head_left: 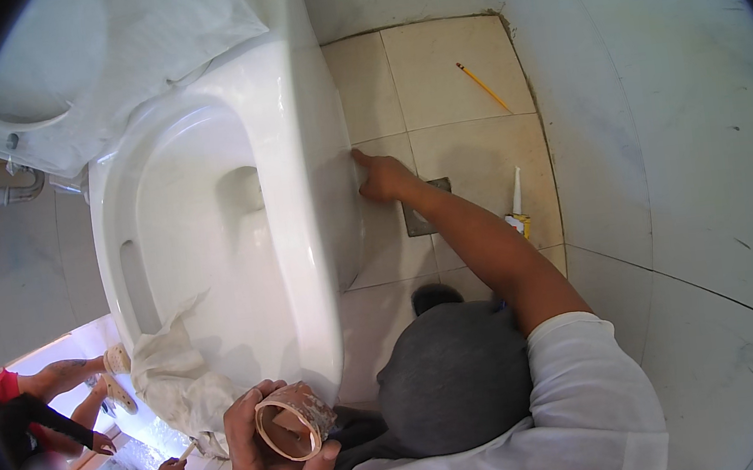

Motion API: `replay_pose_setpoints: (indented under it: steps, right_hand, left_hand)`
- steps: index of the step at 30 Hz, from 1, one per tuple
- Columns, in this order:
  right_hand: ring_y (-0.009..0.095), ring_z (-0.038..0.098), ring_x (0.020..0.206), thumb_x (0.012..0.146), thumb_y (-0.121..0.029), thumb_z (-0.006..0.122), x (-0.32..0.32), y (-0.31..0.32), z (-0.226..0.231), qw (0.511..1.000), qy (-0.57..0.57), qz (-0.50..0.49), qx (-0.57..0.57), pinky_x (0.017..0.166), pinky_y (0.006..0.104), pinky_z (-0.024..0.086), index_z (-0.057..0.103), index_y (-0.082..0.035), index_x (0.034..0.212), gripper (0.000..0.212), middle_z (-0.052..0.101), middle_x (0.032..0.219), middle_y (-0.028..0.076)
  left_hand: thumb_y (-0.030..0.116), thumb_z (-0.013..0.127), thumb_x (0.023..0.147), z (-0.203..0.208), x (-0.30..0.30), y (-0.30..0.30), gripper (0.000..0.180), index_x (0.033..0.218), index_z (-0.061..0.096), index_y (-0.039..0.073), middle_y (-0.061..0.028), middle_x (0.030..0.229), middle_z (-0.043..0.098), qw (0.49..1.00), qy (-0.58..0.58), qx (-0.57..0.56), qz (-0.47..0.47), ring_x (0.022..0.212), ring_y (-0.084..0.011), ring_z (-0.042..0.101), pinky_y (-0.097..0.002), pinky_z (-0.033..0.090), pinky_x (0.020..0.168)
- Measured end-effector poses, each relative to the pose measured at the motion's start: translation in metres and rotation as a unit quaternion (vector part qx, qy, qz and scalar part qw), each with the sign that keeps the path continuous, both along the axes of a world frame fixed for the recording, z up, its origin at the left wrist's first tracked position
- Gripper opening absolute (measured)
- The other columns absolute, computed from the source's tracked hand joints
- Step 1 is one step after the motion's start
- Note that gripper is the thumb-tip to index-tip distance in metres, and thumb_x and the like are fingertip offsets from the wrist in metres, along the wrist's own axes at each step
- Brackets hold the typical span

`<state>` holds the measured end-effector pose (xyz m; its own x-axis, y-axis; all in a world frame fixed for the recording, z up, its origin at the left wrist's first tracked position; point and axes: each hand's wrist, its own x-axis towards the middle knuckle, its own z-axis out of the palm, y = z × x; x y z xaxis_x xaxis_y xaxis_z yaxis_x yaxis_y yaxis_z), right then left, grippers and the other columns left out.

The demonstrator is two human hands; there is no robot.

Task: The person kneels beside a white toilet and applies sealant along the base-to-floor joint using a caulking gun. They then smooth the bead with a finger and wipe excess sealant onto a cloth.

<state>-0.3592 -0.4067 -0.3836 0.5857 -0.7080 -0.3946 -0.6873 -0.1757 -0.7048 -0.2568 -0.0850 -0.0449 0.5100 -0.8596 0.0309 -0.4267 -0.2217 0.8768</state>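
My left hand is wrapped around a small round tub with a smeared outside. Inside it sits pinkish-brown paste, with a flat piece resting in it. My right arm stretches forward past my knee to the outer side of a white bathtub. There my right hand touches the foot of the bathtub's wall, close to the tiled floor, with its index finger extended and the other fingers curled. Nothing shows in that hand. A square floor drain lies just beside the right wrist, partly covered by the forearm.
A yellow pencil and a sealant tube with a white nozzle lie by the right wall. Crumpled cloth drapes over the bathtub's near left rim. A plastic-covered basin stands upper left. Another person is at the lower left.
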Motion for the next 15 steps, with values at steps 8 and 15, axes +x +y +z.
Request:
replay_pose_setpoints:
  steps: [8, 15]
  right_hand:
    - [0.041, 0.064, 0.115, 0.077, -0.023, 0.067, 0.002, 0.005, -0.008, 0.998, -0.016, 0.002, 0.062, 0.100, 0.0425, 0.051, 0.031, -0.008, 0.159, 0.091, 0.065, 0.125, 0.029]
    - [0.041, 0.065, 0.114, 0.080, -0.022, 0.063, -0.009, 0.018, 0.016, 0.986, -0.033, -0.010, 0.162, 0.100, 0.0410, 0.051, 0.029, -0.006, 0.160, 0.088, 0.066, 0.122, 0.030]
  left_hand:
    - [0.039, 0.093, 0.068, 0.000, 0.000, -0.002, 0.089, 0.136, 0.054, -0.004, -0.0204, 0.118, 0.062, 1.000, -0.012, 0.007, -0.014, 0.106, -0.0305, 0.066, -0.0415, 0.054, 0.091]
    - [0.053, 0.093, 0.068, 0.006, -0.003, -0.005, 0.097, 0.135, 0.054, -0.005, -0.0175, 0.124, 0.061, 0.999, 0.016, 0.045, 0.008, 0.113, -0.0296, 0.065, -0.0420, 0.052, 0.099]
